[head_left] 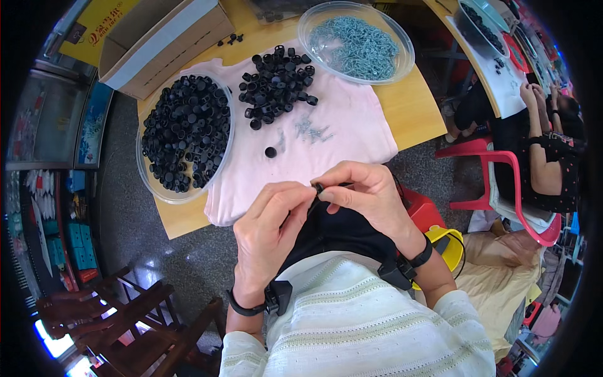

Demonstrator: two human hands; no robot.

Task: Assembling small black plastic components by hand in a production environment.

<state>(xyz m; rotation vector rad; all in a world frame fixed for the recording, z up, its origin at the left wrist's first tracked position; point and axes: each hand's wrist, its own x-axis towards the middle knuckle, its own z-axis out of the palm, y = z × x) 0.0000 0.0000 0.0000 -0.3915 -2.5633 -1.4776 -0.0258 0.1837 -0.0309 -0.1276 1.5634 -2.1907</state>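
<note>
Above my lap, at the near edge of the pink cloth, both hands meet at a small black plastic part. My right hand pinches it between thumb and forefinger. My left hand is closed, its fingertips pressed together against the part's left side; whatever they grip is hidden. Ahead on the pink cloth lie a single round black cap, a scatter of small silver screws and a heap of black plastic parts.
A clear round tub full of black parts stands left on the wooden table. Another tub at the back holds screws. A cardboard box sits back left. At right are a red chair and a seated person.
</note>
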